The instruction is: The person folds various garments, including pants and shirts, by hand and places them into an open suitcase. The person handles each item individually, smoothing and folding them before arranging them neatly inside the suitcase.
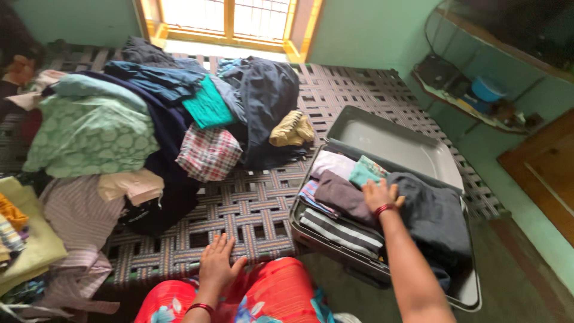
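Observation:
An open grey suitcase (460, 287) lies at the right end of a woven-strap cot (251, 209). Folded clothes fill it, among them a striped piece (341, 230), a mauve piece (344, 194) and a dark grey garment (433, 218). My right hand (379, 194) lies flat on the clothes in the middle of the case, fingers apart, next to a small teal cloth (365, 171). My left hand (216, 263) presses palm down on the cot's front edge, holding nothing, just above my red flowered garment (269, 296).
A big heap of loose clothes (161, 107) covers the left and middle of the cot. The suitcase lid (388, 140) stands open behind the case. A window (227, 21) is at the back, a wall shelf (472, 98) and a wooden door (547, 173) at the right.

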